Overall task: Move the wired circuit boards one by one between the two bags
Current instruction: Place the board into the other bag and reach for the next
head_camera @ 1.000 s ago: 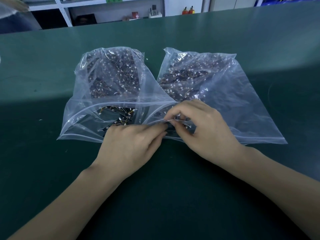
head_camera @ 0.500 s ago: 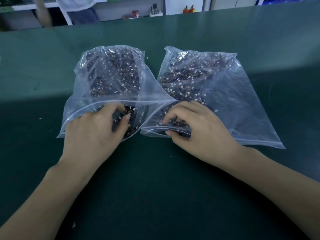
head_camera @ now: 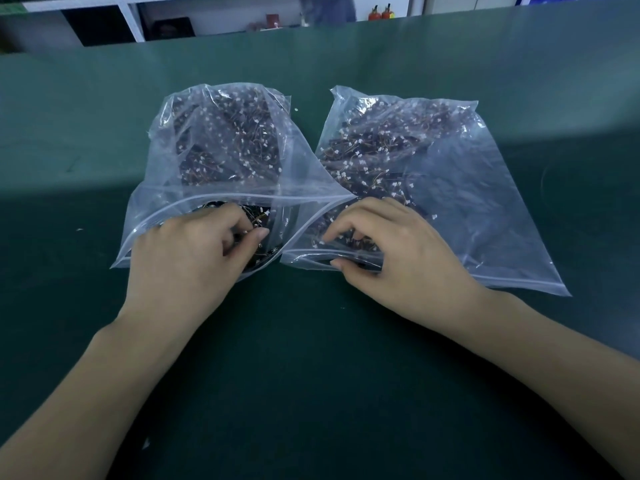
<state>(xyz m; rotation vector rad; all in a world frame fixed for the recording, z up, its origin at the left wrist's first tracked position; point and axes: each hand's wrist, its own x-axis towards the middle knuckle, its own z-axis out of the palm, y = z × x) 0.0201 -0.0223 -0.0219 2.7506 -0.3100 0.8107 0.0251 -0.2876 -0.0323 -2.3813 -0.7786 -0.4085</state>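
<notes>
Left bag (head_camera: 221, 140): clear zip-top plastic, lying on the green table (head_camera: 346, 375) toward its middle, mouth facing the near edge and gaping open. Packed with wired circuit boards (head_camera: 235, 147), dark, with thin orange wires and small white connectors.

Right bag (head_camera: 467, 202): same kind, just beside the left bag, the near corners of the two mouths touching. Boards heaped in its far-left part; the right part flat and see-through. Mouth partly open.

Left hand (head_camera: 187, 258): inside the mouth of the left bag, fingers curled down among the boards there; whether a board is actually pinched cannot be told.

Right hand (head_camera: 398, 251): at the mouth of the right bag, fingers bent over the upper lip, thumb at the lower zip strip, holding the plastic.

Far edge of table: white shelving (head_camera: 131, 19) and two small red items (head_camera: 379, 12) beyond, blurred.
</notes>
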